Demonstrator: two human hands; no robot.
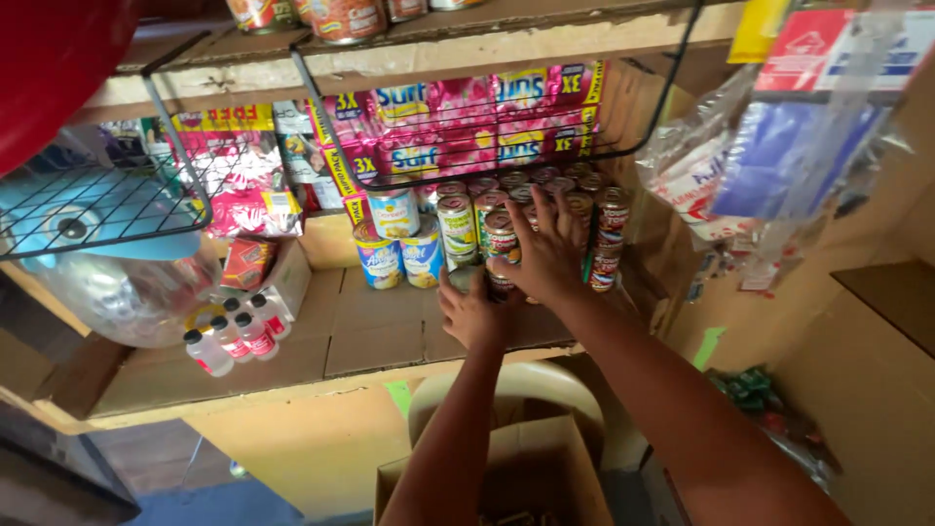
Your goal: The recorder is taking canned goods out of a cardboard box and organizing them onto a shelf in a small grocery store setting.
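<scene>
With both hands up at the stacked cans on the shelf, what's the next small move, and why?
Probably slide the can under the left hand back against the stacked cans: it sits at the front of the shelf, while the right hand steadies the stack.

Landmark: stacked cans (531, 209) at shelf (375, 336) back right. Both hands on them, left hand (474, 310) below right hand (547, 255). Small bottles (232, 336) far left. Wire basket (487, 127) above cans. Cardboard box (526, 477) below.
</scene>
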